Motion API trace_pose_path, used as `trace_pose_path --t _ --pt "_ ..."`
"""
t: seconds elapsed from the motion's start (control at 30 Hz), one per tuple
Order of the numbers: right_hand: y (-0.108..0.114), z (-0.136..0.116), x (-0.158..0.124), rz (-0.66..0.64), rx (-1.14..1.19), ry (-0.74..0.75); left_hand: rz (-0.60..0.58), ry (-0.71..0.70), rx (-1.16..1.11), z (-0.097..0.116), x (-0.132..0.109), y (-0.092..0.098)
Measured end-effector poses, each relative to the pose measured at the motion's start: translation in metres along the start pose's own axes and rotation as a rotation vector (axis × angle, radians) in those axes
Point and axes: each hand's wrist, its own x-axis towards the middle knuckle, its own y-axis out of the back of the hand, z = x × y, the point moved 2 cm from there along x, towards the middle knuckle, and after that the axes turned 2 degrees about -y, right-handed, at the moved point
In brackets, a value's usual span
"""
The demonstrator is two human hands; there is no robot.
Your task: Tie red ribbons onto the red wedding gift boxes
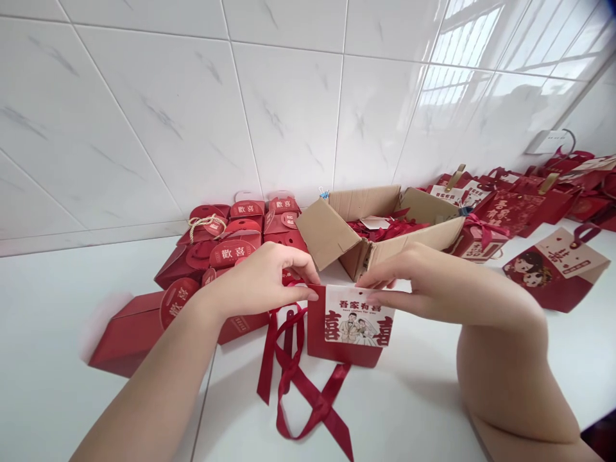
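Just below the centre of the frame, the red gift bag is held between the left hand and the right hand. The left pinches its top left corner; the right pinches the top edge, thumb on the white card in front. It looks light — probably stiff, smooth paper, easily creased — so the top edge suits a gentle pinch.

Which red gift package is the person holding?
The rectangular red paper bag with a white bride-and-groom card, pinched along its top by the left hand and right hand; neither holds another.
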Motion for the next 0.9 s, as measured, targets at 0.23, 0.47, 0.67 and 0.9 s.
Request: trace_pose_path --t 0.23,0.47,0.67,0.9 --pt "-0.0018 -0.002 0.0027 -0.012 -0.004 0.04 0.007 0.026 -0.095 0.0002 0.0015 -0.0027" --pt "-0.0041 -0.0028 0.006 -0.026 0.008 -0.014 0.0 0.022 -0.12 0.0007 0.003 -0.004" --pt "-0.0013 -0.002 0.0009 -0.046 -0.014 -0.024 0.012 0.015 -0.098 0.0005 0.0027 -0.0032" --pt "-0.0026 -0.0033 0.0034 -0.033 -0.01 -0.017 0.013 0.018 -0.118 0.0013 0.002 -0.0038"
